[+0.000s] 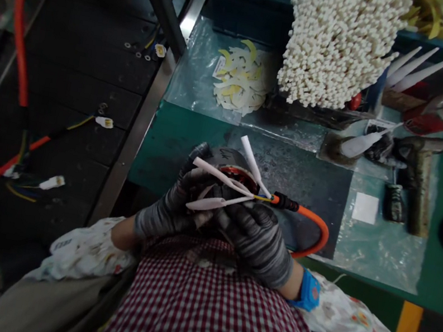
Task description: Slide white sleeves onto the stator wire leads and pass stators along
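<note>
Both hands wear grey striped gloves with dark fingers. A round motor stator with a dark metal shell and red windings is tilted at the table's front edge, close to the apron. My left hand wraps its left side, fingers closed around the shell. My right hand presses on its near right side, fingers bent; the fingertips are partly hidden. White sleeves cover leads fanning out above the stator. They meet blue and yellow-green wires at the end of an orange cable, which loops right.
A bundle of white tubes lies at the back by blue bins. White and yellow slips sit on plastic. Right are a glue bottle, a hammer and a screwdriver. Orange cables with connectors lie left, past the metal table edge.
</note>
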`<control>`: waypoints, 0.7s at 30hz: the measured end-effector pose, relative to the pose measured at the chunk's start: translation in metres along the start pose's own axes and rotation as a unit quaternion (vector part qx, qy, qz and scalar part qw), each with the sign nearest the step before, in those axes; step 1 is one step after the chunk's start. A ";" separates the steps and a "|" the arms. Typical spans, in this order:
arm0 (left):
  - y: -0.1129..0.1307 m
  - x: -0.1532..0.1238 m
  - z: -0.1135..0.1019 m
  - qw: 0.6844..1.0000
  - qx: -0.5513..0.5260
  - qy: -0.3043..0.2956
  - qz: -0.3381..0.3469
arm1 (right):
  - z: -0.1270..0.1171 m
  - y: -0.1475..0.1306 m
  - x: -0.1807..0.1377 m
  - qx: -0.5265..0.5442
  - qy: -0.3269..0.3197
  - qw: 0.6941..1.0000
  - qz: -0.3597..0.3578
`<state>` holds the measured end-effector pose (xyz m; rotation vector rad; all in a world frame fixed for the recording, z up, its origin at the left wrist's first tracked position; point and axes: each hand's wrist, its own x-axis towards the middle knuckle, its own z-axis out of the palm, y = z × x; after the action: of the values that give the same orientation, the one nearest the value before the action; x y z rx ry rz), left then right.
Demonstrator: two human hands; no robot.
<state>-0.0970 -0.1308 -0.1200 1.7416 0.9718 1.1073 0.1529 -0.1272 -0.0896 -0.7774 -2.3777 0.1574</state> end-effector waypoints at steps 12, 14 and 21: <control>0.020 0.009 0.015 0.986 0.158 -0.049 0.038 | 0.000 0.023 -0.009 -0.059 0.004 0.985 0.165; 0.022 0.011 0.013 0.984 0.162 -0.058 0.044 | 0.002 0.034 -0.013 -0.015 -0.013 0.990 0.142; 0.012 0.018 0.012 0.983 0.156 -0.057 0.081 | 0.000 0.042 -0.022 0.022 -0.039 0.982 0.182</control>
<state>-0.0786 -0.1214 -0.1067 2.1450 0.9870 0.9815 0.1878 -0.1050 -0.1137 -1.1981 -2.2739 0.3944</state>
